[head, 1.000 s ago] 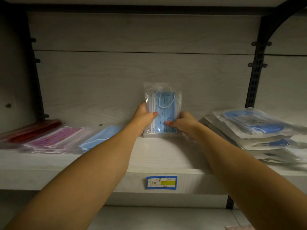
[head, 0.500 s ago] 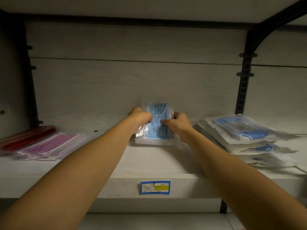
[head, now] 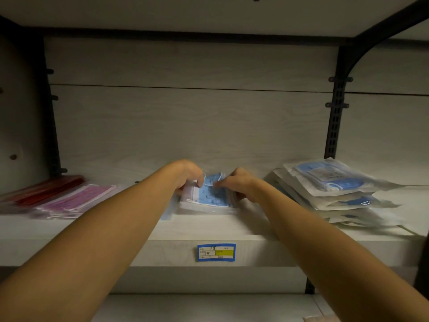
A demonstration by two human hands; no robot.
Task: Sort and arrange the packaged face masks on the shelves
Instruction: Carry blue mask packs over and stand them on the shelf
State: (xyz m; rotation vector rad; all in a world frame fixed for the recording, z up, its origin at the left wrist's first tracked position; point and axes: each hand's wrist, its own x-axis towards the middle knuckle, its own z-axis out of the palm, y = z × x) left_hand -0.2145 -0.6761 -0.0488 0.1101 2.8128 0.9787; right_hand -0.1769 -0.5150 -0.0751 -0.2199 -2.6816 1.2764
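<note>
Reaching forward, left hand (head: 188, 176) and right hand (head: 239, 183) both pinching clear-wrapped blue patterned mask pack (head: 209, 196); blue-yellow shelf label (head: 216, 252) at 6 o'clock, writing unreadable.

Dim light; pale wood-grain back panel (head: 185, 126); black slotted upright (head: 334, 122).

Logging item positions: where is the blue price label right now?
In the head view, the blue price label sticks on the shelf's front edge, centre, directly below the blue mask pack.

Shelf label (head: 216, 252) print illegible
</note>
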